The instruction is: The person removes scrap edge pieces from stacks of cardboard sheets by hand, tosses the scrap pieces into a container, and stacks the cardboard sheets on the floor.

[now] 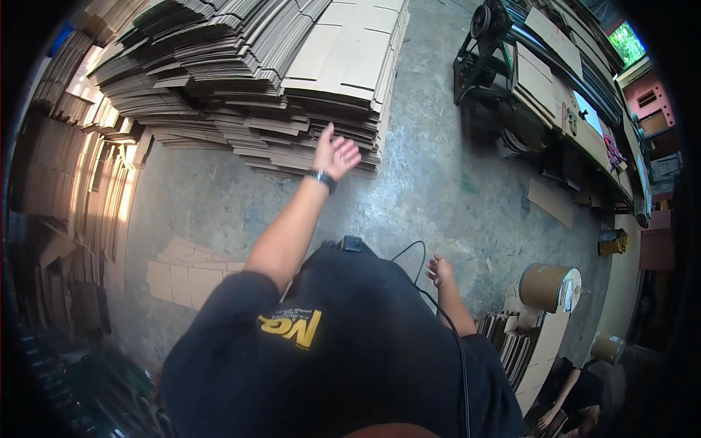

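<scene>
My left hand [336,155], with a watch [322,179] on the wrist, reaches forward with the palm turned up and the fingers apart. Nothing lies in it. It is nearest to the front of a tall stack of flat cardboard sheets [339,51], and I cannot tell whether it touches them. My right hand [439,271] hangs low beside my body over the floor, its fingers loosely bent and apart, with no object seen in it. A black cable [421,264] loops close to that hand and runs down along my shirt.
A long machine table [537,86] stands at the right, cardboard on top. Several cardboard sheets [182,276] lie on the concrete floor [431,157] at left. A brown drum [542,286] and upright cardboard [504,336] are right. Another person [577,387] is lower right.
</scene>
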{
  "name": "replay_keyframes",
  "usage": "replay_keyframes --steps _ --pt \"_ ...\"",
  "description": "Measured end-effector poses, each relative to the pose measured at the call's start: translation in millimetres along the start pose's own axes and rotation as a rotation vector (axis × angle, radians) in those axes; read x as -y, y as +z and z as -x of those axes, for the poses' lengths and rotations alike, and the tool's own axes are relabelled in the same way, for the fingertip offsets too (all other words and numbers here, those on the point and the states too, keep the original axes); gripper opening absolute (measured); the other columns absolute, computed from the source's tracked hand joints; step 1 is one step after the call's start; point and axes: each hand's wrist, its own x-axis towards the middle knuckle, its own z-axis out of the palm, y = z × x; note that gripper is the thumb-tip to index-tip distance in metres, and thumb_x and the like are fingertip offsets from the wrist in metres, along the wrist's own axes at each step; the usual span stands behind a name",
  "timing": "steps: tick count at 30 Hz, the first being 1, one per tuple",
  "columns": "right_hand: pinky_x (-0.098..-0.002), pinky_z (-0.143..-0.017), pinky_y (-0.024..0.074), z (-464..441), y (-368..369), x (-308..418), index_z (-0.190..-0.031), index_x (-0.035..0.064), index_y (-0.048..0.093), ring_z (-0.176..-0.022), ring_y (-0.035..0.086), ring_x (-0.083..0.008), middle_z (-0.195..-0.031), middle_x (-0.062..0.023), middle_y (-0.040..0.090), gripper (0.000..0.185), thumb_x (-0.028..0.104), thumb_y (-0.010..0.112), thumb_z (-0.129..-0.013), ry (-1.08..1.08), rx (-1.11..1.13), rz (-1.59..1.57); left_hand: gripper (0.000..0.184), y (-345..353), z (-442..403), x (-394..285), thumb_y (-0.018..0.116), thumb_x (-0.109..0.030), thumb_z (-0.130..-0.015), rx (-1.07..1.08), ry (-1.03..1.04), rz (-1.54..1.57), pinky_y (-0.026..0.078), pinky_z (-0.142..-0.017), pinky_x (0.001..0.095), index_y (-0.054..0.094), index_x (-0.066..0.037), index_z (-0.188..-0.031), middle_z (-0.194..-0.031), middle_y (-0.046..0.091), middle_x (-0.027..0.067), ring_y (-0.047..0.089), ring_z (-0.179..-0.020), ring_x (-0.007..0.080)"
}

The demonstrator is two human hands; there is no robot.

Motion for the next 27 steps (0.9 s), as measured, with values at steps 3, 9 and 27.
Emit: replay_keyframes --steps 3,9,27 --pt "-0.0397 -0.058 0.0467 -27 -14 -29 -0.103 0.01 0.057 -0.072 0.06 -0.0179 -0.081 -0.0044 0.06 0.024 0.026 0.059 -0.086 0.118 0.008 -0.073 0.113 43 -53 -38 0.07 -0.056 -0.071 -0.169 0.001 0.139 0.021 -0.109 0.0546 0.005 -0.001 -0.145 -0.147 0.019 0.0253 0.023 -0.136 0.0379" --pt "-0.0396 -0.06 0.0456 -13 -3 -20 -0.098 0.0086 0.058 -0.069 0.059 -0.0202 -0.077 -0.0056 0.061 0.021 0.026 0.057 -0.087 0.132 -0.018 -0.029 0.095 88 -104 -89 0.061 -0.057 -0.075 -0.13 0.055 0.054 0.008 -0.109 0.0593 0.014 -0.015 -0.146 -0.15 0.017 0.0212 0.009 -0.14 0.0381" --pt "-0.0385 -0.073 0.0476 -100 134 332 -0.113 0.0052 0.052 -0.086 0.058 -0.0187 -0.097 -0.0063 0.06 0.042 0.036 0.061 -0.086 -0.184 0.083 0.021 0.082 130 -164 -98 0.077 -0.035 -0.074 -0.472 0.299 -0.017 0.021 -0.109 0.0524 0.04 0.01 -0.131 -0.143 0.031 0.0254 0.026 -0.135 0.0334"
